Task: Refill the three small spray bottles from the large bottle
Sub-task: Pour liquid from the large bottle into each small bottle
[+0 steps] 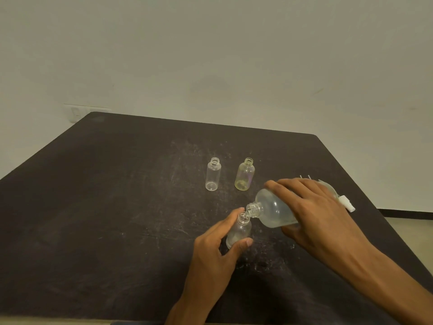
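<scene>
My right hand [311, 214] grips the large clear bottle [273, 211], tipped on its side with its open neck right over the mouth of a small clear bottle [240, 231]. My left hand [219, 245] holds that small bottle between fingers and thumb on the dark table [105, 207]. Two more small bottles stand uncapped farther back: a clear one [213, 174] and a yellowish one [244, 174] to its right.
White spray caps with thin dip tubes [346, 202] lie behind my right hand near the table's right edge. A pale wall rises behind the table, with a white socket plate [77, 113] at the far left corner.
</scene>
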